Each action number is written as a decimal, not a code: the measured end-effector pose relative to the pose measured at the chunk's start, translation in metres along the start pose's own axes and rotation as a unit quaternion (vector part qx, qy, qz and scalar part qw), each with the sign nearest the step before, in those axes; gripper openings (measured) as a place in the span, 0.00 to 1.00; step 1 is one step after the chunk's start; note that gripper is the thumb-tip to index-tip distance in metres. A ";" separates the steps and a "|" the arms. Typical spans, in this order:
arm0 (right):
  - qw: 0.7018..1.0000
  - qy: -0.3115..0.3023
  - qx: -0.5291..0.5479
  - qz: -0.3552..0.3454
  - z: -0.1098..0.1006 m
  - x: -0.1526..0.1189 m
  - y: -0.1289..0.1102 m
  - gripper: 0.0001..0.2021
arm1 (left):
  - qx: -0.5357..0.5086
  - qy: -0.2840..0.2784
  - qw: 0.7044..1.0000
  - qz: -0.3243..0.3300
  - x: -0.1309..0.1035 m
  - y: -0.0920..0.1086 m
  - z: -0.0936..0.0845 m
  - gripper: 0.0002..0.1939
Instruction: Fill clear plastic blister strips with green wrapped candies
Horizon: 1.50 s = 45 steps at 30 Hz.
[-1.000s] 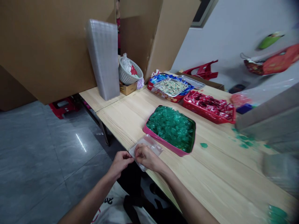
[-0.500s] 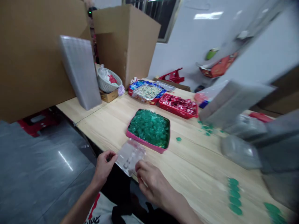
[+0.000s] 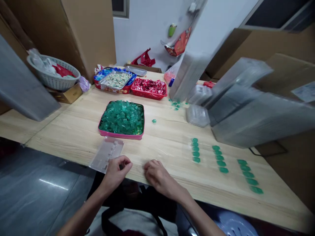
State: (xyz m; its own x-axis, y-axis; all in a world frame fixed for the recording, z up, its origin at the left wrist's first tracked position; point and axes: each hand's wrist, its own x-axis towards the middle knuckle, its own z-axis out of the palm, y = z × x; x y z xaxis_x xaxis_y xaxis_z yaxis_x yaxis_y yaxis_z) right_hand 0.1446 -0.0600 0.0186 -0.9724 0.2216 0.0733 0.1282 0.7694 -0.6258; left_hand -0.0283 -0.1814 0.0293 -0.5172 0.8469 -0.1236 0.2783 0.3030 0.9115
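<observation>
Right hand (image 3: 157,177) farther from plastic tray (image 3: 104,153)

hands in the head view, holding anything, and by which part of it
Cannot be told: the left hand and right hand are both curled, and no held thing shows clearly.

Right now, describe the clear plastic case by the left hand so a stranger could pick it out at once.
On the pale wooden table, find the pink-rimmed container heaped with green pieces. The clear plastic case lies just nearer the person, at the table's front edge, partly hidden by the left hand. Unlike the bulky clear stacks at right, it lies alone, thin and flat.
</observation>
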 end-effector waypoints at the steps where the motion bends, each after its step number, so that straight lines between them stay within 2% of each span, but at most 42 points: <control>1: 1.000 -0.007 0.017 0.002 -0.001 0.001 0.004 0.11 | 0.001 -0.009 1.000 -0.002 0.000 0.001 0.003 0.08; 4: 0.999 -0.015 0.049 0.004 -0.002 0.001 0.012 0.10 | -0.002 -0.021 1.000 0.000 0.003 0.001 0.010 0.07; 7: 0.998 -0.007 0.062 0.016 0.001 -0.001 0.017 0.05 | -0.018 -0.018 1.000 -0.005 0.007 0.000 0.015 0.08; 9: 0.997 -0.005 0.080 0.018 0.003 -0.002 0.017 0.04 | -0.100 -0.006 0.994 -0.047 0.010 0.000 0.018 0.12; 11: 0.994 0.011 0.111 0.017 0.003 -0.002 0.013 0.03 | -0.247 -0.016 0.963 -0.109 0.013 0.001 0.021 0.19; 13: 0.987 0.066 0.146 0.023 0.003 0.001 0.007 0.01 | -0.371 -0.040 0.915 -0.155 0.016 0.003 0.024 0.24; 14: 0.981 0.102 0.161 0.025 0.002 0.004 0.003 0.02 | -0.403 -0.051 0.899 -0.165 0.018 0.004 0.025 0.26; 16: 0.971 0.161 0.177 0.020 0.001 0.011 -0.004 0.06 | -0.420 -0.056 0.889 -0.175 0.020 0.007 0.030 0.28; 19: 0.971 0.171 0.166 0.006 -0.001 0.022 -0.009 0.10 | -0.408 -0.057 0.893 -0.180 0.023 0.010 0.038 0.30; 23: 0.980 0.142 0.134 0.049 0.000 0.027 -0.009 0.09 | -0.376 -0.085 0.905 -0.181 0.025 0.013 0.048 0.30; 29: 0.982 0.157 0.090 0.048 -0.002 0.011 -0.008 0.08 | -0.412 -0.120 0.883 -0.187 0.036 0.015 0.062 0.27; 31: 0.972 0.198 0.117 0.054 -0.006 0.005 0.005 0.06 | -0.402 -0.131 0.888 -0.183 0.043 0.017 0.067 0.28; 33: 0.949 0.263 0.149 0.091 -0.012 -0.001 0.026 0.06 | -0.364 -0.131 0.909 -0.151 0.050 0.020 0.074 0.29; 35: 0.930 0.309 0.140 0.139 -0.019 -0.006 0.050 0.05 | -0.326 -0.125 0.931 -0.109 0.057 0.021 0.081 0.30; 36: 0.929 0.314 0.122 0.156 -0.023 -0.007 0.060 0.04 | -0.315 -0.124 0.937 -0.091 0.060 0.021 0.085 0.30; 38: 0.941 0.287 0.083 0.160 -0.029 -0.007 0.075 0.05 | -0.300 -0.136 0.942 -0.067 0.064 0.016 0.093 0.30; 41: 0.966 0.224 0.029 0.128 -0.035 -0.005 0.082 0.08 | -0.280 -0.137 0.949 -0.052 0.067 0.003 0.103 0.29; 45: 0.973 0.211 -0.010 0.094 -0.037 -0.003 0.082 0.10 | -0.287 -0.123 0.948 -0.055 0.070 -0.012 0.109 0.29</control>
State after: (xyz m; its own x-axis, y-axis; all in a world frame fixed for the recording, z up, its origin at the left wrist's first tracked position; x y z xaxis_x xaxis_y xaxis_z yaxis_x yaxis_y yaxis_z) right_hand 0.1652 0.0248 -0.0037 -0.7651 0.5831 0.2734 0.3043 0.7015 -0.6445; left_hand 0.0203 -0.0785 -0.0327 -0.2941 0.9215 -0.2537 -0.2901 0.1669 0.9423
